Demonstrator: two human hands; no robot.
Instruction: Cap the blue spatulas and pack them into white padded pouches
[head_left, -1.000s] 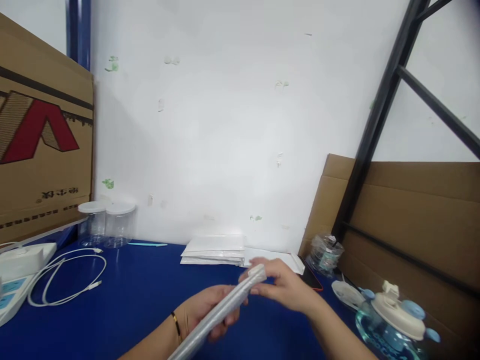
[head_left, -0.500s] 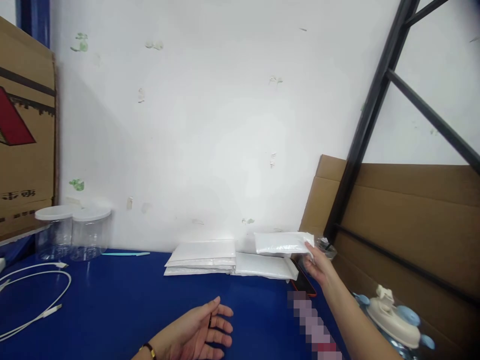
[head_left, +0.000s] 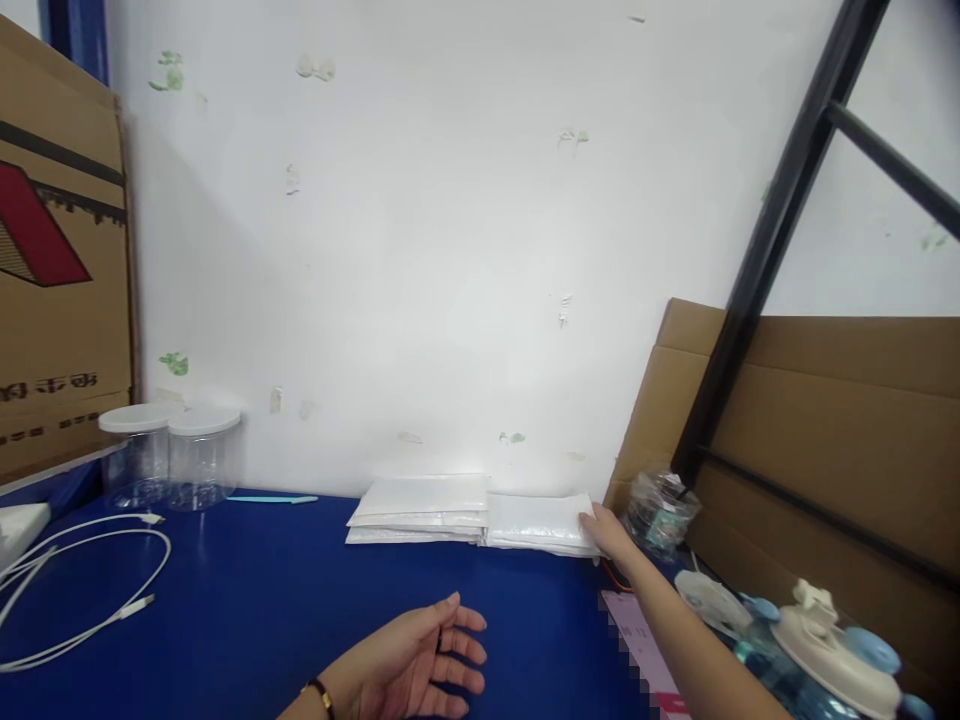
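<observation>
My right hand [head_left: 607, 532] is at the right end of a white padded envelope [head_left: 538, 520], its fingers closed on that edge; some fingertips are hidden. This envelope lies flat on top of another one, against the wall. Directly left of it sits a stack of several white padded envelopes [head_left: 420, 505], their edges slightly uneven. In the lower middle, my left hand [head_left: 427, 660] hovers over the blue tabletop [head_left: 247, 620] with its palm turned sideways. Its fingers are apart and hold nothing.
At left are two clear jars with white lids [head_left: 202, 460], a light-blue stick [head_left: 274, 499] and a coiled white cable [head_left: 142, 603]. A water bottle [head_left: 832, 650], a pink sheet [head_left: 637, 630] and a plastic-wrapped container [head_left: 660, 515] are on the right, near cardboard [head_left: 847, 440] and a black metal frame [head_left: 757, 250].
My right hand has lowered the white padded envelope from the air onto the one lying beside the stack. My left hand keeps its open pose. The view has shifted a little to the right.
</observation>
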